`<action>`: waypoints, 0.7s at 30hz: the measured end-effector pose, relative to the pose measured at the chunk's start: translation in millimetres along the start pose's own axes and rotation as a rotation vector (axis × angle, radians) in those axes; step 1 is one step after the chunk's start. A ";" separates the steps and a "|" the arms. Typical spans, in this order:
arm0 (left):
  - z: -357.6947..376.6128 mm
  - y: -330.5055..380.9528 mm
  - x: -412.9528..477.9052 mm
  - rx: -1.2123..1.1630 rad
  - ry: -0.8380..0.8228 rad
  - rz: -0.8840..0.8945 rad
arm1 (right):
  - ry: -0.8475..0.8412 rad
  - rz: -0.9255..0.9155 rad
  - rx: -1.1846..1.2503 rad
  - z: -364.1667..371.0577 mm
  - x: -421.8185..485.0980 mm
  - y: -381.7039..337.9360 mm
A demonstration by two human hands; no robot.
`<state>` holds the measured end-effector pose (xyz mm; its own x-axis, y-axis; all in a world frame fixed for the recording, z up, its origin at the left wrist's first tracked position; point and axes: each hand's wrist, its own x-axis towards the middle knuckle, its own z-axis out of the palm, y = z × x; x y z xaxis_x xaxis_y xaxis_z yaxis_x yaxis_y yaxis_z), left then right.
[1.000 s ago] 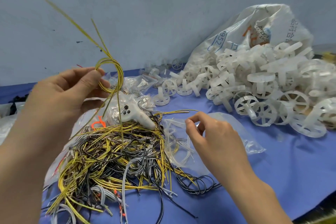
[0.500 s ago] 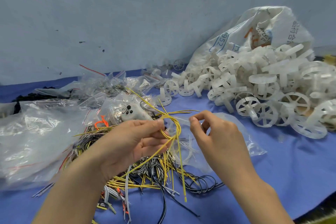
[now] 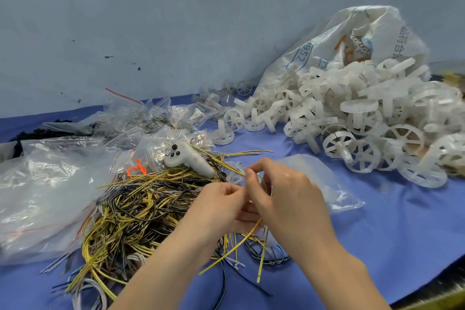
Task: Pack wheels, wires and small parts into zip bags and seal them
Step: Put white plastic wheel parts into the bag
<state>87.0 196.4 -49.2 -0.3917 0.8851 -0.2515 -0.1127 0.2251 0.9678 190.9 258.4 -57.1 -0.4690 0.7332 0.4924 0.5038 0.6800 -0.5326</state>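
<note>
My left hand [image 3: 221, 205] and my right hand [image 3: 284, 196] meet over the near middle of the blue table. The left hand grips a small bundle of yellow wires [image 3: 241, 246], whose loose ends hang down below both hands. My right hand pinches the mouth of a clear zip bag [image 3: 324, 176] that lies behind it, with a white wheel showing inside. A big tangle of yellow, black and grey wires [image 3: 130, 214] lies to the left of the hands. A heap of white plastic wheels [image 3: 364, 118] spills from a sack at the right.
A white woven sack [image 3: 352, 35] leans on the wall behind the wheels. Crumpled clear bags [image 3: 42, 184] cover the left, with several filled zip bags [image 3: 156, 118] further back. A white handheld controller [image 3: 188, 158] rests on the wire pile. The blue cloth [image 3: 377, 234] covers the table.
My left hand came down from high on the left with the looped yellow wires and now touches my right hand at the bag's mouth. The right hand stayed at the bag.
</note>
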 end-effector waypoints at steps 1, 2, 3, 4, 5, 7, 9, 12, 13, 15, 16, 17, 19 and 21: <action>2.8 -0.6 1.6 -0.006 0.015 0.021 | 0.001 -0.010 -0.009 0.0 -0.6 -1.7; 5.8 -1.0 2.9 -0.002 0.021 0.043 | 0.006 -0.022 -0.019 0.0 -1.3 -3.1; 8.6 -0.9 4.3 0.002 0.017 0.064 | 0.010 -0.032 -0.027 -0.2 -1.9 -4.3; 10.5 -0.5 5.9 0.018 0.005 0.080 | 0.010 -0.039 -0.033 -0.7 -2.2 -5.2; 11.8 0.3 7.8 0.027 -0.015 0.083 | 0.012 -0.043 -0.036 -1.4 -2.1 -5.3; 10.5 2.6 14.0 0.033 -0.105 0.067 | 0.025 -0.038 -0.033 -3.6 -1.7 -3.3; 7.1 4.8 20.1 0.000 -0.217 0.043 | 0.038 -0.032 -0.030 -6.3 -1.5 -0.7; 7.8 9.4 25.7 -0.060 -0.271 0.016 | -0.006 -0.032 -0.034 -8.3 -2.7 -0.3; 8.2 10.9 26.3 -0.100 -0.279 0.009 | -0.023 -0.032 -0.033 -8.1 -3.4 -0.9; 8.7 11.7 28.6 -0.169 -0.307 0.002 | -0.024 -0.033 -0.029 -7.4 -4.9 -2.9; 13.0 10.7 28.0 -0.194 -0.347 -0.001 | -0.015 -0.037 -0.030 -7.1 -5.7 -4.3; 21.0 9.1 25.9 -0.255 -0.365 -0.009 | -0.009 -0.044 -0.037 -7.1 -5.7 -6.2; 45.4 11.0 17.7 -0.532 -0.191 0.078 | -0.028 -0.061 -0.055 -6.6 -6.4 -10.1; 65.2 8.8 19.6 -1.061 0.041 0.270 | -0.068 -0.069 -0.041 -6.2 -7.1 -12.7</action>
<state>137.9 242.3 -44.9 -0.5492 0.8341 -0.0516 -0.7400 -0.4567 0.4938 192.3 244.6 -49.6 -0.5511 0.6838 0.4782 0.4974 0.7294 -0.4697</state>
